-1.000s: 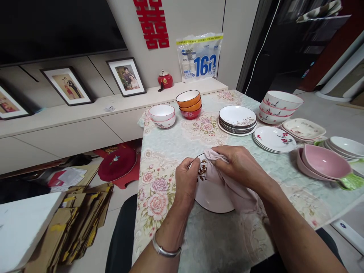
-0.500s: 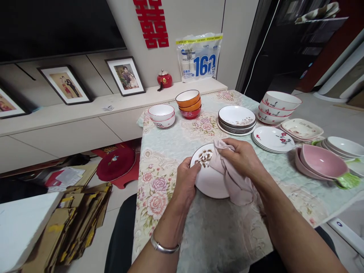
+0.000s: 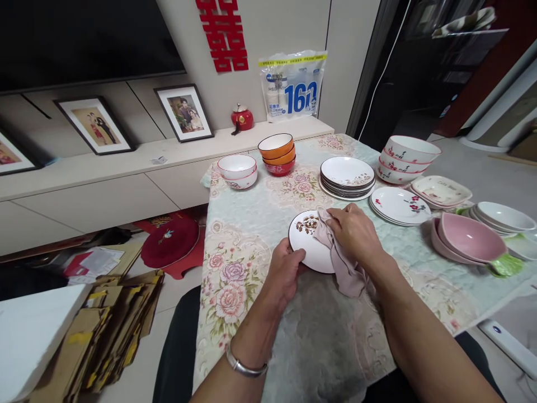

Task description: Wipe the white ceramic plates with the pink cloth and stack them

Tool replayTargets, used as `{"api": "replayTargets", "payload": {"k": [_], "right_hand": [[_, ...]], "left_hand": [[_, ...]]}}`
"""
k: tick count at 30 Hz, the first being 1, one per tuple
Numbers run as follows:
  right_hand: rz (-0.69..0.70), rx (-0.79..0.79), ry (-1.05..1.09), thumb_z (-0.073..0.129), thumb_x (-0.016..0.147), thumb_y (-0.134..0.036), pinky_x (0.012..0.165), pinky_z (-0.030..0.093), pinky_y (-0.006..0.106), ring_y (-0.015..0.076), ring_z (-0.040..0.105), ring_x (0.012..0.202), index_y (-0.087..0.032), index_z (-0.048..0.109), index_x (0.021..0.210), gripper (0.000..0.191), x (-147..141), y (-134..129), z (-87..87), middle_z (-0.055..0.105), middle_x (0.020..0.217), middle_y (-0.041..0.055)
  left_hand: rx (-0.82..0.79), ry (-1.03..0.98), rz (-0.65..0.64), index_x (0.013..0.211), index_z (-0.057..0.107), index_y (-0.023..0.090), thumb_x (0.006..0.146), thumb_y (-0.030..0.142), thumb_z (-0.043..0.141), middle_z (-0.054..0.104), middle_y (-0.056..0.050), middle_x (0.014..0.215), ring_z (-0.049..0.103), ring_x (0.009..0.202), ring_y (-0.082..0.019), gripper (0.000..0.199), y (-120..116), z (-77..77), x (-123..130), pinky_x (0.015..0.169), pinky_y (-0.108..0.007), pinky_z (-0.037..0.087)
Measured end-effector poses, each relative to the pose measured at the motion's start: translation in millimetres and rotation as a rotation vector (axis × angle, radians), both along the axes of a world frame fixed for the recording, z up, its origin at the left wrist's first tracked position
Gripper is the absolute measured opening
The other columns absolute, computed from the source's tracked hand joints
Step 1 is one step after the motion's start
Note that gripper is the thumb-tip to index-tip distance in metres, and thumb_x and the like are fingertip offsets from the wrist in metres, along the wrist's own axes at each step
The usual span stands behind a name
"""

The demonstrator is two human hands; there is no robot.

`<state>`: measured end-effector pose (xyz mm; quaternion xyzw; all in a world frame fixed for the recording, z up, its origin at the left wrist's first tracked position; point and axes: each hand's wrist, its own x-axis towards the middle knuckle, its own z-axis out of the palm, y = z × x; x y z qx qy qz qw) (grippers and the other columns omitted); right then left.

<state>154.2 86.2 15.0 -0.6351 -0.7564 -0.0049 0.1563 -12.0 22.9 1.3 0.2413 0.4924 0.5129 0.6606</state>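
Note:
A white plate [image 3: 312, 253] with a dark rim and a brown flower print is held tilted above the table. My left hand [image 3: 286, 270] grips its lower left edge, thumb on the face and fingers beneath. Bunched in my right hand [image 3: 354, 230] is a pale pink cloth [image 3: 346, 274], pressed on the plate's right side; its loose end hangs below the rim. The cloth and hand hide the plate's right edge. Beyond the plate stands a stack of similar brown-printed plates [image 3: 347, 172].
Stacked orange and red bowls [image 3: 277, 151] and white bowls [image 3: 238, 168] stand at the back left. On the right are flower-print plates [image 3: 398, 204], tall white bowls [image 3: 409, 157], square dishes [image 3: 441, 190], pink bowls [image 3: 472, 238] and small white bowls [image 3: 503, 215]. A floral tablecloth [image 3: 235, 246] covers the table.
The plate has moved slightly up and right and changed its tilt. My left hand has shifted down along its edge, and my right hand has moved the cloth slightly to the right.

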Motion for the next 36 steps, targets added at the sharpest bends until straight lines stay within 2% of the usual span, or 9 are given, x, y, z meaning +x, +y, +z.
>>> {"api": "replayTargets", "payload": {"k": [5, 12, 15, 19, 22, 24, 27, 32, 36], "right_hand": [[0.087, -0.122, 0.176, 0.052, 0.092, -0.027, 0.081, 0.042, 0.034, 0.026, 0.061, 0.096, -0.016, 0.065, 0.123, 0.036, -7.6, -1.7, 1.5, 0.066, 0.106, 0.0146], [0.647, -0.332, 0.418, 0.059, 0.08, -0.013, 0.091, 0.043, 0.029, 0.0197, 0.06, 0.102, -0.024, 0.073, 0.108, 0.033, -15.7, -8.9, 11.3, 0.068, 0.105, 0.0034], [0.563, -0.44, 0.459, 0.059, 0.078, -0.011, 0.086, 0.045, 0.027, 0.018, 0.063, 0.093, -0.024, 0.075, 0.102, 0.031, -1.5, -3.7, 8.7, 0.07, 0.101, 0.0012], [0.17, -0.274, 0.288, 0.058, 0.082, -0.018, 0.082, 0.043, 0.03, 0.0215, 0.061, 0.091, -0.021, 0.074, 0.106, 0.029, 6.9, 3.1, 3.0, 0.069, 0.1, 0.0069], [0.047, -0.148, 0.217, 0.058, 0.085, -0.02, 0.085, 0.041, 0.031, 0.0243, 0.06, 0.1, -0.017, 0.068, 0.116, 0.034, -8.1, -1.0, 2.7, 0.067, 0.108, 0.0115], [0.078, -0.114, 0.234, 0.056, 0.087, -0.02, 0.086, 0.041, 0.03, 0.0236, 0.06, 0.101, -0.016, 0.067, 0.118, 0.034, -23.3, -7.3, 4.6, 0.066, 0.11, 0.0118], [0.268, -0.144, 0.227, 0.053, 0.088, -0.017, 0.085, 0.041, 0.029, 0.0215, 0.06, 0.098, -0.018, 0.071, 0.111, 0.029, -40.1, -16.1, 9.0, 0.067, 0.105, 0.0102], [0.549, -0.268, 0.36, 0.056, 0.084, -0.014, 0.081, 0.041, 0.026, 0.018, 0.06, 0.091, -0.021, 0.075, 0.092, 0.021, -29.9, -16.8, 14.9, 0.068, 0.094, 0.0038], [0.512, -0.5, 0.46, 0.06, 0.078, -0.016, 0.076, 0.042, 0.025, 0.0173, 0.063, 0.084, -0.023, 0.074, 0.09, 0.02, -9.4, -8.2, 13.6, 0.071, 0.088, -0.0012]], "left_hand": [[0.039, 0.0, -0.022, 0.1, 0.066, 0.014, 0.062, 0.012, 0.063, 0.073, -0.006, 0.086, 0.067, 0.073, -0.02, 0.039, -1.5, -0.4, 1.6, 0.066, -0.031, 0.054], [0.046, -0.066, -0.035, 0.094, 0.067, 0.013, 0.062, 0.015, 0.068, 0.073, -0.007, 0.082, 0.066, 0.07, -0.019, 0.032, -0.8, 1.5, -0.4, 0.066, -0.03, 0.053], [0.037, -0.052, -0.033, 0.093, 0.067, 0.013, 0.061, 0.015, 0.069, 0.074, -0.007, 0.084, 0.066, 0.07, -0.018, 0.032, -1.2, 2.9, -0.7, 0.066, -0.031, 0.053], [0.034, -0.031, -0.023, 0.097, 0.068, 0.013, 0.062, 0.017, 0.069, 0.074, -0.007, 0.086, 0.066, 0.071, -0.019, 0.035, -2.6, 4.6, 0.3, 0.066, -0.031, 0.054], [0.049, -0.033, -0.041, 0.097, 0.069, 0.012, 0.062, 0.018, 0.07, 0.074, -0.007, 0.084, 0.066, 0.071, -0.02, 0.035, -2.8, 5.9, 0.4, 0.065, -0.031, 0.054], [0.067, -0.047, -0.051, 0.094, 0.069, 0.012, 0.062, 0.019, 0.071, 0.073, -0.007, 0.082, 0.065, 0.069, -0.019, 0.033, -2.3, 6.2, 0.0, 0.065, -0.031, 0.053], [0.081, -0.087, -0.044, 0.087, 0.069, 0.012, 0.063, 0.023, 0.074, 0.071, -0.005, 0.075, 0.063, 0.064, -0.017, 0.027, -1.5, 5.4, -0.8, 0.064, -0.031, 0.053], [0.088, -0.117, -0.058, 0.086, 0.069, 0.011, 0.065, 0.026, 0.075, 0.07, -0.005, 0.074, 0.061, 0.062, -0.016, 0.026, -1.3, 2.7, -1.5, 0.063, -0.03, 0.052], [0.088, -0.104, -0.043, 0.082, 0.068, 0.01, 0.071, 0.035, 0.073, 0.069, -0.006, 0.072, 0.061, 0.061, -0.016, 0.028, -1.7, 0.7, -2.5, 0.061, -0.028, 0.051]]}}
